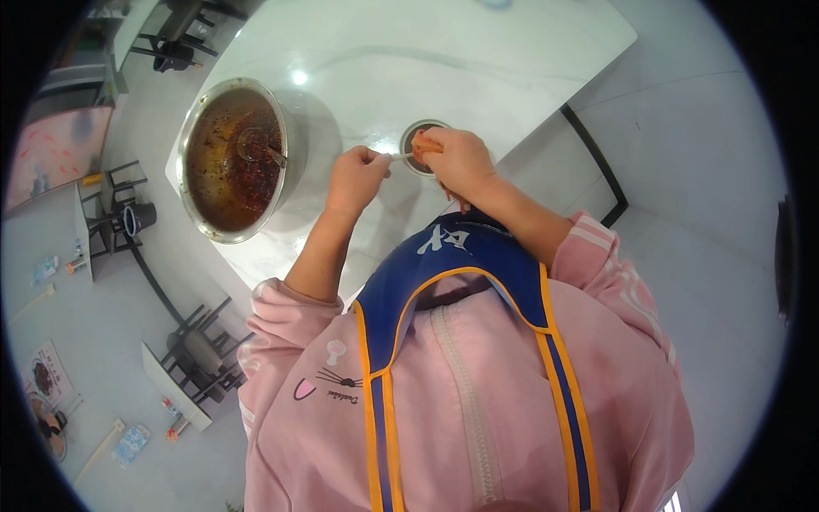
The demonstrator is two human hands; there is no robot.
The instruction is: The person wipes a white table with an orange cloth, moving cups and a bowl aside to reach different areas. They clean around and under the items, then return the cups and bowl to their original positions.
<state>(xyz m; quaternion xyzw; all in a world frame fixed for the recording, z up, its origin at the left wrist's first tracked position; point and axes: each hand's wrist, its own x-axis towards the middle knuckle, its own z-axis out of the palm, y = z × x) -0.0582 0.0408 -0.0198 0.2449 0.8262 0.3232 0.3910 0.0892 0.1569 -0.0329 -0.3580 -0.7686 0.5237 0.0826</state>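
Note:
My left hand (357, 177) is closed, its thumb and fingertips pinching a thin pale stick (400, 157). The stick points right, toward my right hand (465, 162), which is curled around a soft orange-red piece (421, 143) of a kind I cannot make out. Similar reddish strands hang below the right wrist. Under the right hand sits a small round bowl (408, 132) with a dark inside, partly covered by the fingers. Whether the stick touches the orange-red piece is too small to tell.
A large metal basin (184, 162) of red-brown oily liquid with chili bits stands left on the white marbled table (358, 85); a ladle (277, 157) rests in it. The table's right edge runs diagonally past my right hand. Black-framed chairs (200, 358) stand on the floor at left.

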